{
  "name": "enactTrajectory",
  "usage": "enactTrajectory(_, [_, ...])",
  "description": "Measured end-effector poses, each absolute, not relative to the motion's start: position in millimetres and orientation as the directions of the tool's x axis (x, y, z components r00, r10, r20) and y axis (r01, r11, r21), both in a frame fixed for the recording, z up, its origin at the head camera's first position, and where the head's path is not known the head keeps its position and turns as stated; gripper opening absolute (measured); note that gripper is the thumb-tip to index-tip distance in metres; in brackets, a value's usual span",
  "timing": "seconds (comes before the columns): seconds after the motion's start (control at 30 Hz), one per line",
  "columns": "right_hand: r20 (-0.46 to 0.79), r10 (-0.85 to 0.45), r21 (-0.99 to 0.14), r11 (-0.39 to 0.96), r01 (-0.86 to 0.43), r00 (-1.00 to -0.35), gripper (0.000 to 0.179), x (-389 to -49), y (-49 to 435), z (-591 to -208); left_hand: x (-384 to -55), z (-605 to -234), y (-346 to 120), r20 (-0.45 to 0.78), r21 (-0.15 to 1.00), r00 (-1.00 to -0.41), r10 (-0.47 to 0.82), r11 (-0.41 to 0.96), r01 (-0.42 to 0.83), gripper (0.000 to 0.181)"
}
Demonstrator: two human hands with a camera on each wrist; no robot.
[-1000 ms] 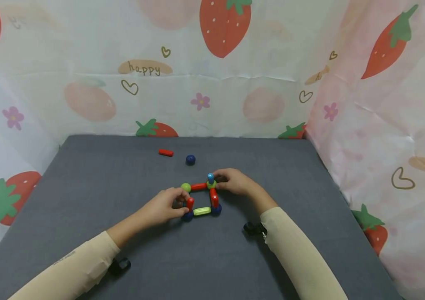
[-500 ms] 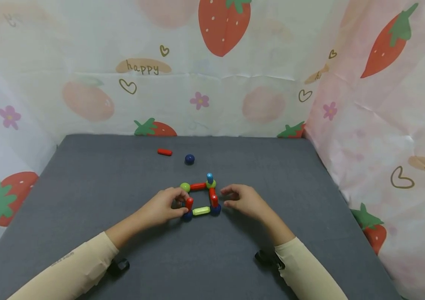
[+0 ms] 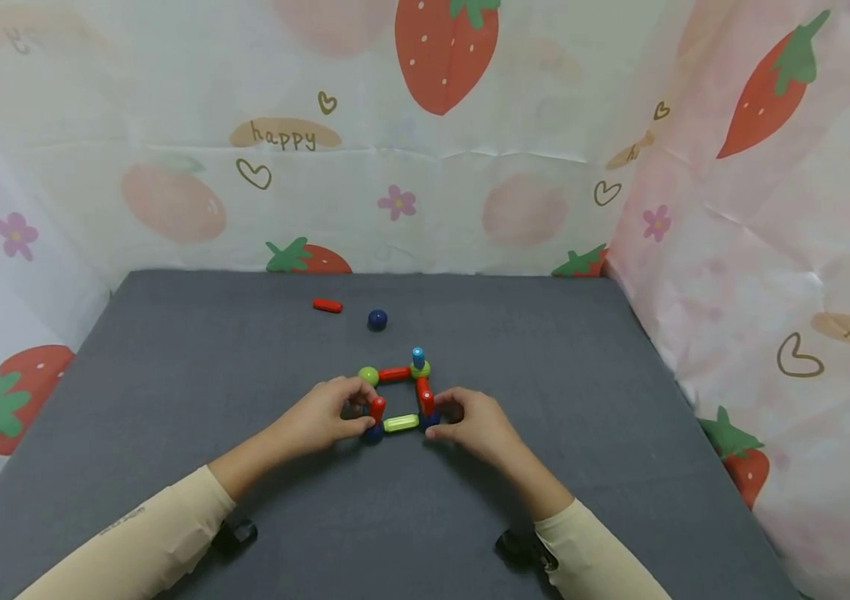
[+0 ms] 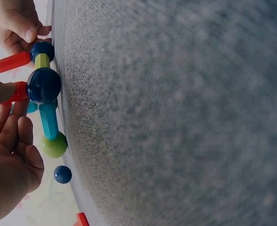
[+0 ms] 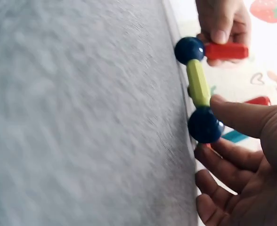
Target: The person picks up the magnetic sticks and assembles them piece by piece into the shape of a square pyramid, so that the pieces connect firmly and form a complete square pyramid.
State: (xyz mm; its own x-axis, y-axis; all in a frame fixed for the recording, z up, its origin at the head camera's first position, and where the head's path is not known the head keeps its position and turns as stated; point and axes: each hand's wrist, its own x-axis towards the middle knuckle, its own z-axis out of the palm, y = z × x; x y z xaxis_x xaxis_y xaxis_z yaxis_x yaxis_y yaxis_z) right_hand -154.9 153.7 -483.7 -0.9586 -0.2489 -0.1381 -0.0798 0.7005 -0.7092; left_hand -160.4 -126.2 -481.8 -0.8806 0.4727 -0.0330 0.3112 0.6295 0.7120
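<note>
A square frame of toy magnetic rods and balls lies mid-table. My left hand (image 3: 333, 408) pinches the upright red rod (image 3: 377, 407) standing on the near-left dark blue ball (image 4: 44, 85). With thumb and fingers, my right hand (image 3: 476, 423) holds the near-right dark blue ball (image 5: 205, 125), which bears another upright red rod (image 3: 428, 403). A yellow-green rod (image 3: 401, 423) joins these two balls. On the left side, a light blue rod (image 4: 48, 120) meets a green ball (image 3: 368, 376). At the far-right green ball (image 3: 422, 371), a blue rod (image 3: 417, 357) stands upright; red rods form the back and right sides.
Behind the frame, a loose red rod (image 3: 327, 306) and a loose dark blue ball (image 3: 377, 319) lie on the grey tabletop (image 3: 245, 325). A strawberry-print cloth (image 3: 440, 167) hangs along the back and both sides.
My right hand has left the far-right green ball, drawn back toward me, and taken hold of the near-right blue ball. The left hand keeps its pinch on the red rod.
</note>
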Motion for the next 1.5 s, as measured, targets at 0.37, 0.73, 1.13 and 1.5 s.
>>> enactTrajectory(0.37, [-0.107,-0.153,-0.674,0.737,-0.041,-0.982,0.045,-150.0,139.0,-485.2,-159.6,-481.6,-126.9,-0.029,0.712,-0.883,0.469,0.629,0.311,0.019])
enactTrajectory(0.73, [-0.071,-0.14,-0.667,0.743,-0.057,-0.988,0.038,-150.5,138.0,-488.8,-160.2,-480.3,-126.1,-0.02,0.721,-0.879,0.477,0.616,0.317,0.022])
enactTrajectory(1.13, [-0.069,-0.216,-0.658,0.743,-0.118,-0.974,0.038,-155.4,146.3,-487.6,-157.0,-478.3,-129.0,-0.015,0.714,-0.882,0.471,0.623,0.321,0.024])
enactTrajectory(1.5, [-0.074,-0.372,-0.652,0.72,-0.237,-0.925,0.034,-173.3,160.6,-487.4,-162.2,-465.1,-145.4,0.067,0.703,-0.886,0.459,0.609,0.368,0.022])
